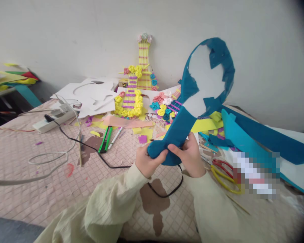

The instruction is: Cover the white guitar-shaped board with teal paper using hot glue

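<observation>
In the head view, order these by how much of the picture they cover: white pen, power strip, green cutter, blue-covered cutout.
1. Blue-covered cutout, clearly largest
2. Power strip
3. Green cutter
4. White pen, nearly the cutter's length but much thinner

Over my feed I see a table (15, 152) with a pale, diamond-patterned surface and brown patches (154, 206); directly on it I make out a power strip (47, 124), a green cutter (105, 139), a white pen (115, 138), a thin stick (80, 150), white sheets (92, 105) and a purple scrap (142, 139).
</observation>
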A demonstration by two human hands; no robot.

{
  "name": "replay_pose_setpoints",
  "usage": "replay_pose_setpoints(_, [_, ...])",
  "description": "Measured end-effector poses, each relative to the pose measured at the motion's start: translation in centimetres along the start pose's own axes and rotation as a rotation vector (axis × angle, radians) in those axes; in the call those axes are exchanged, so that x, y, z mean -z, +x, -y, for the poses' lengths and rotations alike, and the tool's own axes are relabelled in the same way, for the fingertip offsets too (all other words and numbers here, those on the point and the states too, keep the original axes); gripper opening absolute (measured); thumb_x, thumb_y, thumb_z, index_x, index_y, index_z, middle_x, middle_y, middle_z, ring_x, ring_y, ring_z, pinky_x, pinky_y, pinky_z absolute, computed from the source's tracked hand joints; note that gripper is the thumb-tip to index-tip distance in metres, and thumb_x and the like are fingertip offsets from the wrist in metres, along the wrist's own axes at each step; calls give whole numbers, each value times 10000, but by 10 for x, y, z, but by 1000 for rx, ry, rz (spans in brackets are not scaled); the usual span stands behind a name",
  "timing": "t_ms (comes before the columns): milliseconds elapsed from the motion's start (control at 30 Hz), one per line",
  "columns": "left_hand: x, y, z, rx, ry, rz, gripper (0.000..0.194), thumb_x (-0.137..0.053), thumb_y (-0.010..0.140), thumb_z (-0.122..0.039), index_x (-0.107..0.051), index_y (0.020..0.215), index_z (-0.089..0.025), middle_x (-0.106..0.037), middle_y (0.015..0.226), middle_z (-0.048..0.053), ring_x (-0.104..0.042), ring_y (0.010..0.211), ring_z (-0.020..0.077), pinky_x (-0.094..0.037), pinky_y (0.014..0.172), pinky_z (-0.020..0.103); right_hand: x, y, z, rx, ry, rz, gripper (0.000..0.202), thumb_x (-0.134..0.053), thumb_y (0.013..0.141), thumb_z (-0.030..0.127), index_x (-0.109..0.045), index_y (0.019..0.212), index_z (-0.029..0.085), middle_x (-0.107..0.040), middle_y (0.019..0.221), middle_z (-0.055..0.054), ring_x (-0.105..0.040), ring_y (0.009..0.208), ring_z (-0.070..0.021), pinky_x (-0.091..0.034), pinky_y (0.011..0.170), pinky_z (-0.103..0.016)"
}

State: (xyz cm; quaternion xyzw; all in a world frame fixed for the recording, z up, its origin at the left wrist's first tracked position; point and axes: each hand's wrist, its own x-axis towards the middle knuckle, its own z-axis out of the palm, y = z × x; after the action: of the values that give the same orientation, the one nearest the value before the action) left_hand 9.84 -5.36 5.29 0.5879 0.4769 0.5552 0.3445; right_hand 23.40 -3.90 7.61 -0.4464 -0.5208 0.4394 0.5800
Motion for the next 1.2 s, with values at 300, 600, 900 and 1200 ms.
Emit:
replay_pose_setpoints(300, [2, 8, 6, 30, -148, 55, 339, -693, 639, -310, -643, 933, -148, -695, 788, 44, -627, 666, 172, -518, 600, 269, 9, 4, 2, -41, 55, 160, 539, -756, 609, 230, -433, 1040, 251, -671, 962, -35, -646, 877, -218, -528, 792, -385])
replay_pose_setpoints(600, [5, 13, 6, 19, -235, 118, 472, -737, 579, -271, -598, 1016, -161, -667, 1029, 88, -629, 925, 256, -518, 796, 360, 16, -2, 14, -113, 176, 278, 638, -728, 642, 191, -385, 1174, 269, -634, 1075, -45, -608, 981, -218, -493, 857, -397])
replay_pose_setpoints(900, [-2, 15, 16, 126, -378, 102, 420, -730, 610, -279, -617, 1000, -170, -681, 995, 74, -626, 937, 251, -506, 822, 360, 20, -3, 13, -171, 67, 233, 557, -690, 684, 302, -425, 1170, 235, -656, 1018, -59, -624, 894, -200, -505, 780, -362])
replay_pose_setpoints(1200, [23, -5, 11, 476, -783, -270, 311, -781, 510, -247, -653, 771, -135, -716, 761, 45, -671, 798, 249, -527, 796, 395, 96, -25, 1, -123, -520, 1, 378, -564, 749, 434, -556, 1032, 184, -663, 904, -77, -629, 806, -201, -490, 740, -348])
